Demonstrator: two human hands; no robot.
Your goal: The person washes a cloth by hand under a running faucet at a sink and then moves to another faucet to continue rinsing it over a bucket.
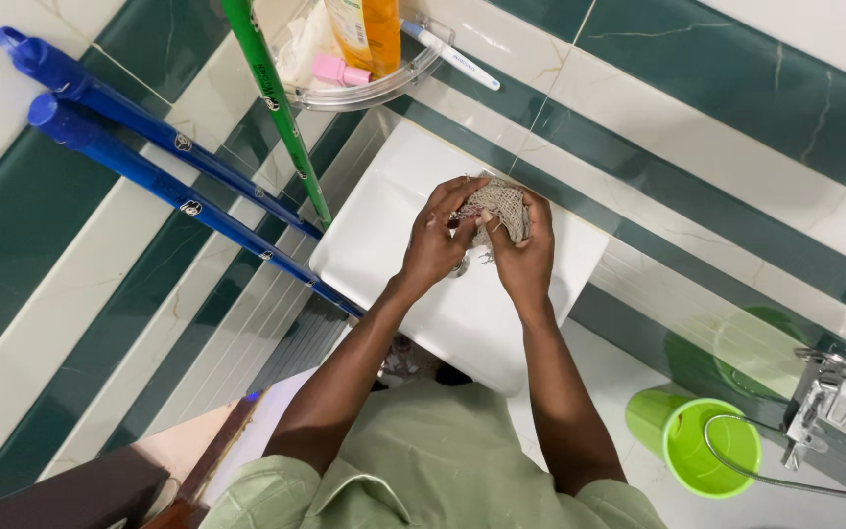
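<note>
Both my hands meet over a white toilet cistern lid (384, 220). My right hand (524, 257) grips a small brown mesh scrubbing pad (497, 204) with frayed threads. My left hand (435, 240) pinches the left edge of the same pad with its fingertips. A small metal flush button on the lid is mostly hidden under my hands.
Two blue handles (149, 157) and a green handle (276, 103) lean against the green-and-white tiled wall at left. A clear corner shelf (384, 88) holds bottles, a pink item and a toothbrush. A green mug (697, 441) and a metal tap (820, 397) with hose are at right.
</note>
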